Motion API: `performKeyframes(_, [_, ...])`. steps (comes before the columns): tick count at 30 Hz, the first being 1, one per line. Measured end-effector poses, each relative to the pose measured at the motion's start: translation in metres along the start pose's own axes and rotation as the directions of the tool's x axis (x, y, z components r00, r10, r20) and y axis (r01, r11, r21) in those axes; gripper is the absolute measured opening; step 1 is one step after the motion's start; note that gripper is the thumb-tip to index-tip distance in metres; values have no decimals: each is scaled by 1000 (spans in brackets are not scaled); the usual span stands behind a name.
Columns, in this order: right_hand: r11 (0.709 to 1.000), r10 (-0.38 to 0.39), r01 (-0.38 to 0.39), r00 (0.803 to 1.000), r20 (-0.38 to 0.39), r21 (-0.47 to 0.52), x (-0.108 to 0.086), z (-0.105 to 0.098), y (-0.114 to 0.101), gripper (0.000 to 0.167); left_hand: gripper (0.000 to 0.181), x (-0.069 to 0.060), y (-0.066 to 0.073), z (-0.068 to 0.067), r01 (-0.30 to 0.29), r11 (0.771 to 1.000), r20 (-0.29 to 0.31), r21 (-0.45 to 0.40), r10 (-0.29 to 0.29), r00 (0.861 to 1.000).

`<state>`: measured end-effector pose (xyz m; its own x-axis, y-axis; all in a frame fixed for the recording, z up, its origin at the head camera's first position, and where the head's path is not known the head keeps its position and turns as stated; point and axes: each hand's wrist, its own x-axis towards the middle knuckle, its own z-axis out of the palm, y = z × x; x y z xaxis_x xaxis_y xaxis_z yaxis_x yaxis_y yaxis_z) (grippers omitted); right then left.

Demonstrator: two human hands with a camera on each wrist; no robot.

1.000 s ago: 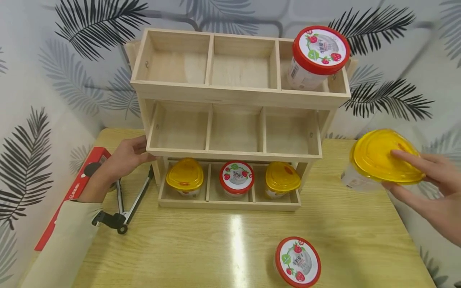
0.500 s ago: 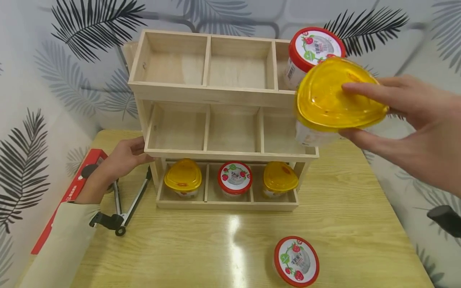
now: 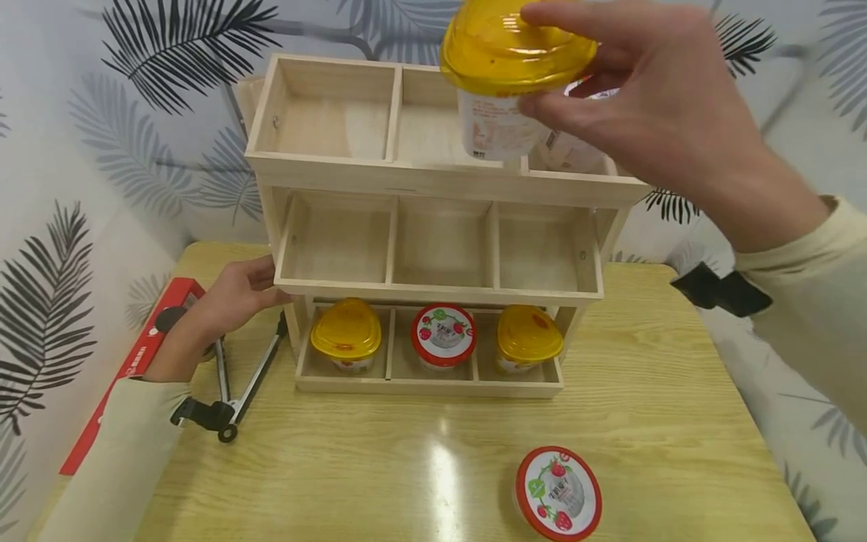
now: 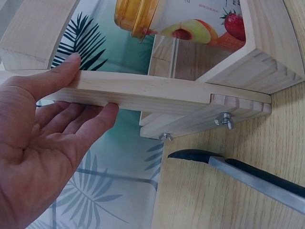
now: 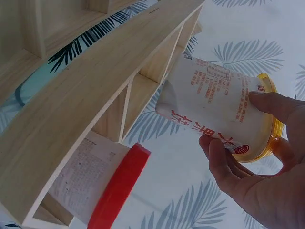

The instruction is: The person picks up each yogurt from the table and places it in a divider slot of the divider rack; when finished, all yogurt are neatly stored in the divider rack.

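Pinched by its yellow lid, a white tub [image 3: 497, 124] hangs in my right hand [image 3: 664, 98] over the top tier's middle compartment. The right wrist view shows the tub [image 5: 209, 100] tilted above the rack, thumb and fingers [image 5: 267, 152] around its lid end. A red-lidded tub [image 5: 107, 179] stands in the top right compartment, mostly behind my hand in the head view. My left hand [image 3: 237, 297] grips the left side post of the wooden rack [image 3: 433, 181]; in the left wrist view its thumb and fingers [image 4: 57, 114] lie on either side of that post [image 4: 143, 93].
The bottom tier holds a yellow-lidded tub [image 3: 347, 331], a red-lidded tub [image 3: 443, 335] and another yellow-lidded tub [image 3: 530, 335]. Another red-lidded tub [image 3: 558, 493] stands on the table at the front. Left lie a red box [image 3: 142, 350] and a folding metal stand [image 3: 254, 384].
My right hand has carried the yellow-lidded tub from the right side, up and leftward, to above the top tier. The left hand has stayed at the rack's side.
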<state>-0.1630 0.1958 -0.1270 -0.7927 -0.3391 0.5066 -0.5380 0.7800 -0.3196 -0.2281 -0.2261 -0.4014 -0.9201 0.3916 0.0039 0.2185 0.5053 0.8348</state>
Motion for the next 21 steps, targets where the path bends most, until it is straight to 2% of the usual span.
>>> performKeyframes(6, [996, 89, -89, 994, 57, -6, 19, 20, 0, 57, 63, 0, 1, 2, -6, 1000, 1, 4, 6, 1000])
performKeyframes(15, [989, 145, -144, 983, 114, -16, 35, 45, -3, 58, 64, -1, 2, 2, 15, 999, 17, -50, -14, 1000])
performKeyframes(21, [982, 190, -186, 968, 164, -37, 38, 52, -1, 60, 65, -1, 4, 3, 17, 999, 13, -29, -17, 1000])
